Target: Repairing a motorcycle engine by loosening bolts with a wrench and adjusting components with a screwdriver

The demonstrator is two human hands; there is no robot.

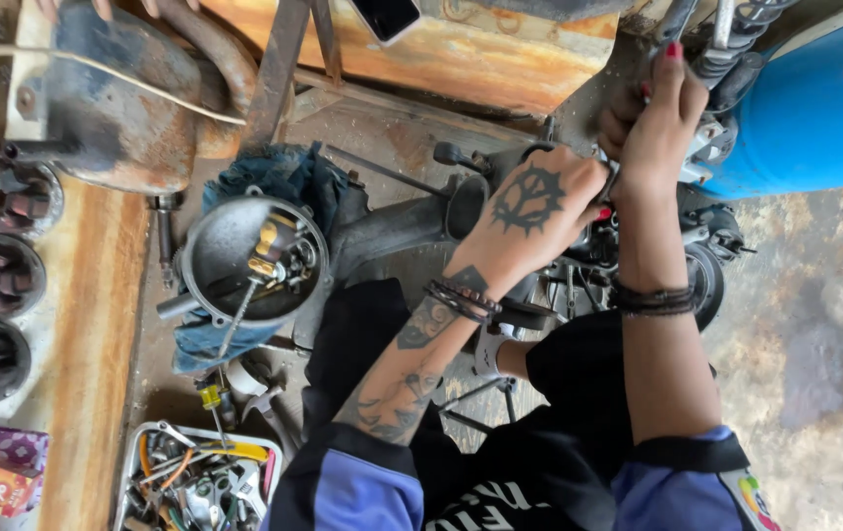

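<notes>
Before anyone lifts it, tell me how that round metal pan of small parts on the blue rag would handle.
The round metal pan looks rigid and probably heavy for its size. It lies on the bunched blue rag, so it may tip when nudged. The loose brass parts inside would likely slide or spill if tilted.

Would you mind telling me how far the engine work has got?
Done: a round metal engine cover with its coil parts lies removed on a blue rag. In hand: left hand and right hand both work at the engine. Left: the cover is not refitted, and tools remain in the white tray.
</notes>
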